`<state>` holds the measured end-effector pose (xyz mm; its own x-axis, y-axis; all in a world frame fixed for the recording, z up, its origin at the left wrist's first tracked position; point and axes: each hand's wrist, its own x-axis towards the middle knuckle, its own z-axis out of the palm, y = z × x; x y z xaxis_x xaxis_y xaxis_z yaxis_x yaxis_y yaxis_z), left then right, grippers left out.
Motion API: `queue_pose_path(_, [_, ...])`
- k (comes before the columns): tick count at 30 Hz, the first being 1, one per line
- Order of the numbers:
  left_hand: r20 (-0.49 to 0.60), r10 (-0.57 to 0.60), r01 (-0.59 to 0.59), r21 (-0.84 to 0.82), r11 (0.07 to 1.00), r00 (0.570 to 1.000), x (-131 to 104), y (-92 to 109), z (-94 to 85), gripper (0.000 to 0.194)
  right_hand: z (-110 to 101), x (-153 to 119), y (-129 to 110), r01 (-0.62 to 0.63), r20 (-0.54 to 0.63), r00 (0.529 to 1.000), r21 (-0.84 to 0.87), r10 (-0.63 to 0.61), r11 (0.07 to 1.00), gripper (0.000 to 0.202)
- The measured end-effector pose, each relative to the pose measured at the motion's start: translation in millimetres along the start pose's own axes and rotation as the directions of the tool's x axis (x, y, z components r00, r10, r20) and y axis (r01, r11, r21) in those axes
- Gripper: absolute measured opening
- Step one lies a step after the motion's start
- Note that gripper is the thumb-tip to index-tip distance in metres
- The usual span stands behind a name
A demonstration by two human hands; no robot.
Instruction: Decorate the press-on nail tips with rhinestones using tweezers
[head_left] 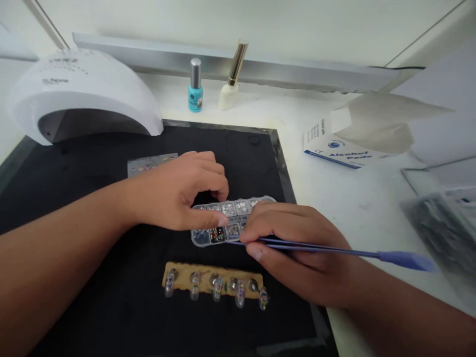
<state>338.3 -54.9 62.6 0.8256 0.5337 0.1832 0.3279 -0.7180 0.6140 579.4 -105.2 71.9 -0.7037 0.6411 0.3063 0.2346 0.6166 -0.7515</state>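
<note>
A clear compartment case (201,236) of small rhinestones lies on the black mat (122,302). My left hand (186,191) rests over its left part, thumb on the case and fingers curled at the far edge. My right hand (297,243) pinches blue tweezers (327,249) whose tips reach the near edge of the case; the hand covers its right part. Nearer to me lies a tan strip (203,282) bearing several decorated nail tips (217,289). Behind my left wrist a small sheet of gems (152,162) is partly hidden.
A white nail lamp (89,89) stands at the back left. Turquoise (195,96) and cream (228,95) polish bottles stand behind the mat. An alcohol pads box (334,146) and a clear container (439,233) are on the right.
</note>
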Motion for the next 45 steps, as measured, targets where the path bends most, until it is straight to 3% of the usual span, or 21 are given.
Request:
queue_pose_path(8, [-0.055, 0.023, -0.021, 0.038, 0.999, 0.998, 0, 2, 6.0, 0.023, -4, -1, -2, -0.028, -0.011, 1.0, 0.04, 0.028, 0.999, 0.011])
queue_pose_path(12, [0.006, 0.017, -0.017, 0.077, 0.997, 1.0, 1, 6, 7.0, 0.024, -8, -3, -4, 0.001, 0.022, 1.0, 0.032, -0.002, 0.999, 0.01])
queue_pose_path(17, [-0.01, 0.03, -0.029, 0.101, 0.994, 1.0, 1, 9, 10.6, 0.028, -12, -7, -5, 0.011, 0.045, 0.999, -0.001, -0.011, 1.0, 0.009])
queue_pose_path(29, [0.068, 0.041, -0.049, 0.114, 0.992, 0.997, 3, 10, 11.4, 0.034, -17, -2, -3, 0.025, 0.124, 0.992, 0.02, -0.027, 0.999, 0.013])
queue_pose_path(41, [-0.019, 0.061, -0.058, 0.109, 0.992, 0.998, 2, 9, 17.5, 0.033, -14, -1, 0, 0.016, 0.134, 0.991, 0.086, -0.027, 0.996, 0.01])
queue_pose_path(45, [0.017, 0.045, -0.047, 0.11, 0.993, 0.999, 2, 10, 14.8, 0.033, -15, -1, 1, 0.024, 0.135, 0.99, 0.071, -0.033, 0.997, 0.009])
